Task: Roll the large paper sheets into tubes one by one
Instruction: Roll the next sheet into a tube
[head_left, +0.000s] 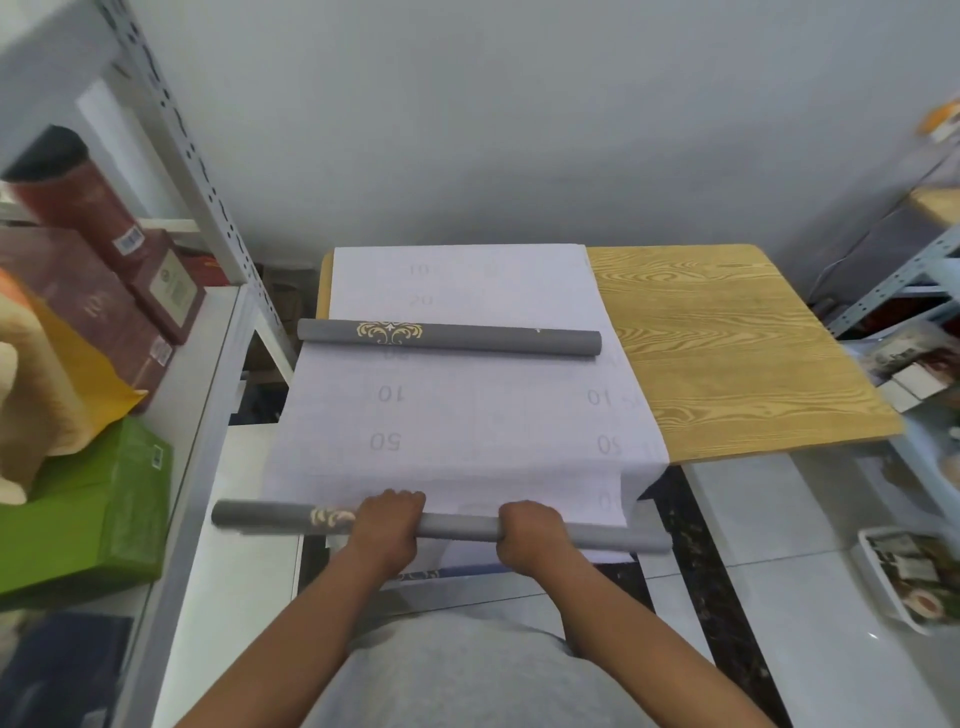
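A: What sits farthest left?

B: A metal shelf (218, 218) with red boxes (98, 291) and a green box (98, 509) on it, just beside the table.

A: And my left hand?

B: Your left hand (387, 527) is knuckles-up, fingers curled over the near roll (457, 530), clamped on it next to its gold ornament. The forearm runs straight up from your body to it.

A: Where is the paper?

B: The white sheet (467, 415) lies flat along the left part of the wooden table (727, 353), printed with faint numbers, and hangs over the near edge. Its near end is wound into the grey roll you hold, which lies crosswise at that edge. A second grey roll (449, 336) lies crosswise on the sheet farther away, untouched.

A: My right hand?

B: Your right hand (530, 535) is wrapped around the same near roll, fingers closed tight, knuckles up, wrist level with the left one.

A: Farther right?

B: Bare tabletop, then a white tray (883, 582) on the floor.
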